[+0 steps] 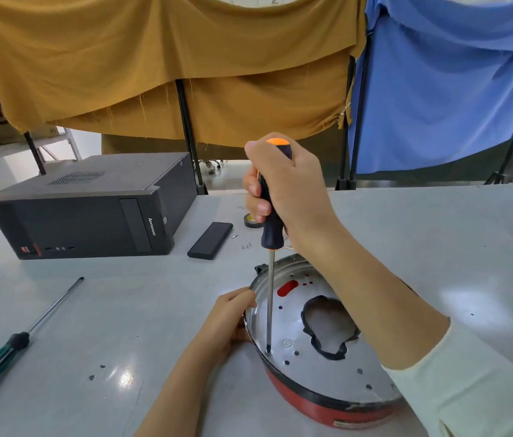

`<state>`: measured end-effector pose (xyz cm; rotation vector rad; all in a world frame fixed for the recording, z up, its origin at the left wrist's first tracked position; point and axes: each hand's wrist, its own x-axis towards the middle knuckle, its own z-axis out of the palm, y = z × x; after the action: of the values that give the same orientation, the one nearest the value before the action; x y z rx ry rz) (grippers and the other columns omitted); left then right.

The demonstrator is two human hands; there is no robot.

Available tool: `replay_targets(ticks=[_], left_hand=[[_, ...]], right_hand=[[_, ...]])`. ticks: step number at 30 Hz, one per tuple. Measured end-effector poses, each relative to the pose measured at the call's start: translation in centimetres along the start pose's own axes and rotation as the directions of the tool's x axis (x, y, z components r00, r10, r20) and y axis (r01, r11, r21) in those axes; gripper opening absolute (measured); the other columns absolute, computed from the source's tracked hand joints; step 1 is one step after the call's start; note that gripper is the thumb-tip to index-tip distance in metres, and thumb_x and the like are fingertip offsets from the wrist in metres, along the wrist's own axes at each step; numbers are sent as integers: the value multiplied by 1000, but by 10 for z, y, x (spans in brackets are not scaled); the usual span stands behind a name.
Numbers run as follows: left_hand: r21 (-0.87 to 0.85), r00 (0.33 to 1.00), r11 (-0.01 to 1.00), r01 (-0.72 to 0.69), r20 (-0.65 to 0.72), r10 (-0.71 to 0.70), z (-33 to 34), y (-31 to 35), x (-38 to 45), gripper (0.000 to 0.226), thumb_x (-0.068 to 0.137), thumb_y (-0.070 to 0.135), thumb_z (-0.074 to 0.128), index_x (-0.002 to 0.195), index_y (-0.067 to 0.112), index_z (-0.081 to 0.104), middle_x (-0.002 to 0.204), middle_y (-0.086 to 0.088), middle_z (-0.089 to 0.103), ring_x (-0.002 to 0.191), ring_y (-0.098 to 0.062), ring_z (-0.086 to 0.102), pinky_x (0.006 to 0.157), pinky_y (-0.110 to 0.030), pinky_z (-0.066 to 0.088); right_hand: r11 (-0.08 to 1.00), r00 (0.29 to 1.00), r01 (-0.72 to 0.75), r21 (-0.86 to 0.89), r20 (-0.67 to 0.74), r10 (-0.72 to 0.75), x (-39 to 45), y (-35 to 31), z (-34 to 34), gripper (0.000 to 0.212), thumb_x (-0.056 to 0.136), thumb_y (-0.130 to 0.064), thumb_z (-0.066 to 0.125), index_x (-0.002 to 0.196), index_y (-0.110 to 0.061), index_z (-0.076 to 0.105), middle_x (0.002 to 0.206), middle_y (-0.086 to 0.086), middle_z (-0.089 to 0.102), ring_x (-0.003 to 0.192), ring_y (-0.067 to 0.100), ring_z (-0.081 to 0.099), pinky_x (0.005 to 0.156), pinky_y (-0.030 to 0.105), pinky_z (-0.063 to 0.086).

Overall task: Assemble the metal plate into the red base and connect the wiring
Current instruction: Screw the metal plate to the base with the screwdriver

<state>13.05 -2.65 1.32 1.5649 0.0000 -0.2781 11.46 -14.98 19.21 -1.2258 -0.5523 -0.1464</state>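
White table [91, 310], red base [327, 405] between hands, right hand [286, 190] gripping screwdriver [270, 247]

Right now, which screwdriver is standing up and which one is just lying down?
The orange-and-black screwdriver stands upright, gripped by the right hand, its tip on the metal plate. The green-handled screwdriver lies flat on the table, untouched.

Head view, down over table [97, 310]
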Motion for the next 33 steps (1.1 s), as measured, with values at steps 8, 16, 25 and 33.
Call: replay_targets(ticks=[8,16,25,33], left_hand=[[-23,997,998,-56,-63,54,6,2,-5,24,64,18,51,54,21,29,54,3,25,45,-13,24,40,-16,27],[-11,995,996,-84,-55,83,6,0,-7,32,76,12,49,51,22,30,51,5,28,43,-11,26,39,-15,30],[-37,994,994,-98,-55,96,6,0,-9,23,67,20,52,55,18,32,54,2,29,44,-13,29,40,-18,34],[-11,991,993,-119,-54,119,7,0,-9,20,71,20,55,62,11,39,54,-1,35,46,-15,35,41,-18,39]], right_hand=[[909,883,145,-391,-364,-297,-7,3,15,31,90,-14,55,63,-20,42,53,-1,43,52,22,41,53,34,42],[955,961,138,-263,-199,-194,-18,2,8,22,86,-20,67,79,-18,47,58,-3,49,46,15,49,45,22,43],[994,994,-55,-93,-94,46,-27,18,8,35,91,-23,62,65,-18,40,46,-4,32,40,13,30,38,23,27],[992,994,-108,-65,2,109,-16,19,12,33,92,-14,59,66,-18,39,46,-5,31,38,11,30,37,19,27]])
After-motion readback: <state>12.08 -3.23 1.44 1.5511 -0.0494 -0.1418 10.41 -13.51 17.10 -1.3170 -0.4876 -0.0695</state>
